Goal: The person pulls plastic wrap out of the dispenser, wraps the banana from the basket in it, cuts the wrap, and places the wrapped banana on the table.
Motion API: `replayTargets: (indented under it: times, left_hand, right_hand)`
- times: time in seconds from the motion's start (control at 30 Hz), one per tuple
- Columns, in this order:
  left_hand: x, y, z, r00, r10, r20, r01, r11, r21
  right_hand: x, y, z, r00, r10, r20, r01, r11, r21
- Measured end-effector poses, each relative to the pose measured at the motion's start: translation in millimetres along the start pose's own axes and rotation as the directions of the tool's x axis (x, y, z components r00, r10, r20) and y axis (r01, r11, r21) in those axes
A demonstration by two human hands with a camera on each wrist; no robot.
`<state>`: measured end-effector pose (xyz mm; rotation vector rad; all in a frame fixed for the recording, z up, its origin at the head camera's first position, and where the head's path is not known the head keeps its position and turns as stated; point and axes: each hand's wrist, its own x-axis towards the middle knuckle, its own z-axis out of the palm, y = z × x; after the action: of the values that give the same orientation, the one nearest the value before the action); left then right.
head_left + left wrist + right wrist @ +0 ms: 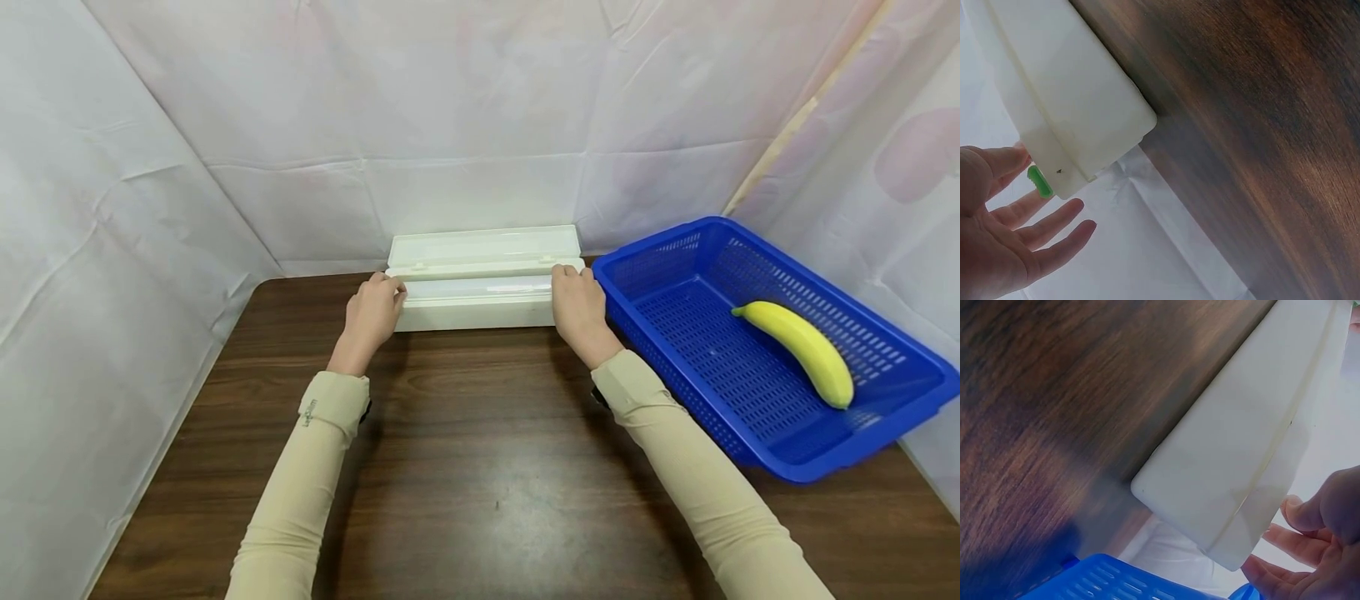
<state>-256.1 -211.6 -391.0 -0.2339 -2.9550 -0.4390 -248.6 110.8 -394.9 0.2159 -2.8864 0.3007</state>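
A long white cling film dispenser [480, 315] lies across the back of the table, its lid [487, 246] raised. A pale, glossy roll of cling film [480, 288] shows inside, lying lengthwise. My left hand [375, 307] is at the left end, thumb and index finger pinching at the film by the top edge; its other fingers [1054, 226] spread loosely. A green slider [1040, 181] sits beside these fingers. At the right end, my right hand [579, 302] pinches at the film likewise, its fingertips partly hidden behind the dispenser's edge in the right wrist view.
A blue plastic basket [675, 367] stands on the right, close to my right forearm, with a yellow banana [806, 346] in it. White sheeting [480, 108] hangs behind and on both sides of the dark wooden table [465, 467].
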Motion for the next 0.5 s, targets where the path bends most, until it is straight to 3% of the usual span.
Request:
replayTargets:
  times: [0.5]
  left_hand:
    - [-2.0,-1.9,1.8,0.998,0.02,-0.061,-0.018,0.999,0.029]
  right_hand:
    - [-1.3,0.5,-5.1,0.999,0.007,-0.043,-0.006,1.0,0.026]
